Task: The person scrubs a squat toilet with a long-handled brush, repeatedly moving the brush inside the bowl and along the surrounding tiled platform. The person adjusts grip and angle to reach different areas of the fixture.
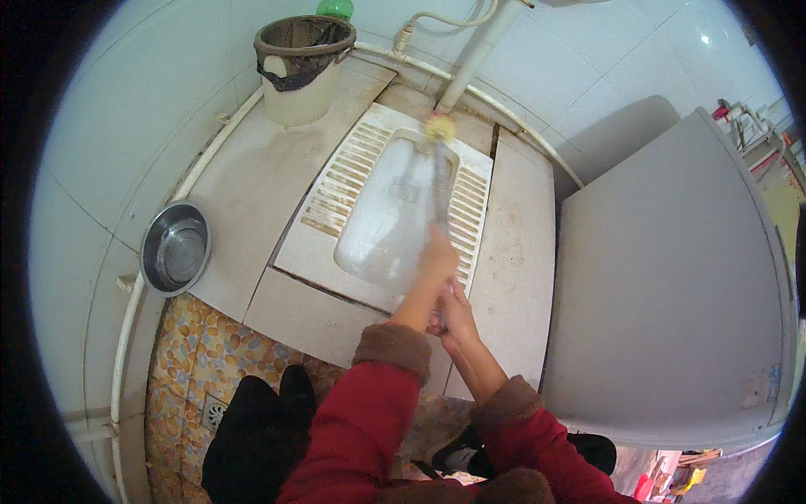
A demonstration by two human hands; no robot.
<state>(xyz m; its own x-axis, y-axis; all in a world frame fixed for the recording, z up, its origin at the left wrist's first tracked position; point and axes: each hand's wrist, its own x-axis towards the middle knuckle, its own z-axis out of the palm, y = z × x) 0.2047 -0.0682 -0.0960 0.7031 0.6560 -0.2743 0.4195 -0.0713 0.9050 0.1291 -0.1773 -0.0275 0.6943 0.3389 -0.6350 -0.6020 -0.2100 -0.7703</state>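
Note:
Both hands grip the long handle of a toilet brush (442,189), which is smeared by motion. My left hand (438,256) is closed round the handle farther up, nearer the brush head. Lower down, by the handle's near end, my right hand (456,315) is closed on it too. The yellowish bristle head is at the far end of the white squat toilet (290,256), over its far rim. I cannot tell whether the bristles touch the rim. The toilet is set in the tiled floor, with brown-stained ribbed footrests along both sides of its bowl.
A bin (294,105) with a black liner stands at the back left. A metal basin (176,248) lies by the left wall. White pipes (483,55) run along the walls. A large grey panel (672,294) stands on the right. A floor drain (215,412) sits in the pebble-patterned tiles.

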